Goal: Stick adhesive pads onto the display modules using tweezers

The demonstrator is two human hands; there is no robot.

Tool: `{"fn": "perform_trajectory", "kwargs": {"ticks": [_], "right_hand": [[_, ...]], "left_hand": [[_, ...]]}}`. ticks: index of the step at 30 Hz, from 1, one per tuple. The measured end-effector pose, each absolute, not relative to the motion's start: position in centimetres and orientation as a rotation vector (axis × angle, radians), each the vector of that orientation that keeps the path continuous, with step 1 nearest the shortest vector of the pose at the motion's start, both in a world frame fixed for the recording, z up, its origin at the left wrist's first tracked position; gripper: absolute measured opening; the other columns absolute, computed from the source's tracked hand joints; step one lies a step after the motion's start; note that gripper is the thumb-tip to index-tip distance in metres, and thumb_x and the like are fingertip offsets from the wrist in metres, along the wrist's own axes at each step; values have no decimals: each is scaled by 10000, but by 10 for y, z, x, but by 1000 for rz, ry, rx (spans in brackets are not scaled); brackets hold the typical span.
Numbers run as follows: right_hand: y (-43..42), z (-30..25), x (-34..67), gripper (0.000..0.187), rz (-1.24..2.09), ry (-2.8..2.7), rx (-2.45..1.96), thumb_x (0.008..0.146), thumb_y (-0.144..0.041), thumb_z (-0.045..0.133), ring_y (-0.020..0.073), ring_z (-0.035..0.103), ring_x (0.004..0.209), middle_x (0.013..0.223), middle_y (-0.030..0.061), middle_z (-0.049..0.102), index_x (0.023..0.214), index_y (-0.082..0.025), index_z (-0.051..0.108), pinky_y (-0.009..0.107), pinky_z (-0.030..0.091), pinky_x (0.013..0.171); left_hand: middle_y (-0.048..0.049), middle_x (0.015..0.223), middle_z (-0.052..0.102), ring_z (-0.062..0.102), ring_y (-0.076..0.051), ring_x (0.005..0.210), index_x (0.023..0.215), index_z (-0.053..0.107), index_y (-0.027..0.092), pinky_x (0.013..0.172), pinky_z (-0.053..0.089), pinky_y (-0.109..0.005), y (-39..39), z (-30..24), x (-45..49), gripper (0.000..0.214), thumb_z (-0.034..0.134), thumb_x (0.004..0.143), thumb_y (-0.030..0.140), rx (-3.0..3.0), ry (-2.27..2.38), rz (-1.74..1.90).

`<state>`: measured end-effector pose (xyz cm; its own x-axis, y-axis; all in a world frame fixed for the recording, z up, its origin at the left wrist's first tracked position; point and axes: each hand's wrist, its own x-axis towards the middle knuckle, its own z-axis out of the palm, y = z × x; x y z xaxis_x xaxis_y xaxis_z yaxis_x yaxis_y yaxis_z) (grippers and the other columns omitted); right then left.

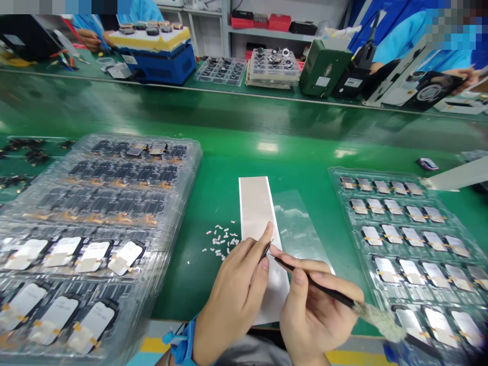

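My left hand (242,277), with a blue band at the wrist, is closed on a thin dark-edged part (264,254), seen nearly edge-on and mostly covered by the fingers. In my right hand (320,305) is a pair of black tweezers (330,291), wrapped in pale material toward the rear end. The tweezer tips point left and sit close to the part; whether they touch it I cannot tell. Beneath both hands lies a long strip of beige-and-white backing paper (256,203). Small whitish scraps (219,239) are scattered left of it.
At left stands a stack of clear trays (192,168) with small screen modules. Another clear tray (345,223) of modules lies at right. A transparent sheet (299,218) lies beside the paper strip. Beyond a raised ledge, a blue machine (163,63) and two co-workers' sleeves show.
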<state>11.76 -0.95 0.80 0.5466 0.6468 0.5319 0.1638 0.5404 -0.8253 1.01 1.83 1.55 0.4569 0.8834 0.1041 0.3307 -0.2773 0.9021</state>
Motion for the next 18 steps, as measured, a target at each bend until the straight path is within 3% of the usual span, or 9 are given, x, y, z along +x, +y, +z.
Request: {"fn": "perform_trajectory", "kwargs": {"ticks": [18], "right_hand": [[-8, 6, 121, 355, 327, -1061, -933, 838, 114, 515, 210, 738, 904, 967, 69, 712, 1052, -167, 480, 396, 671, 782]], "left_hand": [[-60, 1120, 596, 559, -231, 1000, 1573, 223, 353, 880, 458, -380, 19, 14, 11, 550, 333, 1050, 224, 1829, 1030, 780]]}}
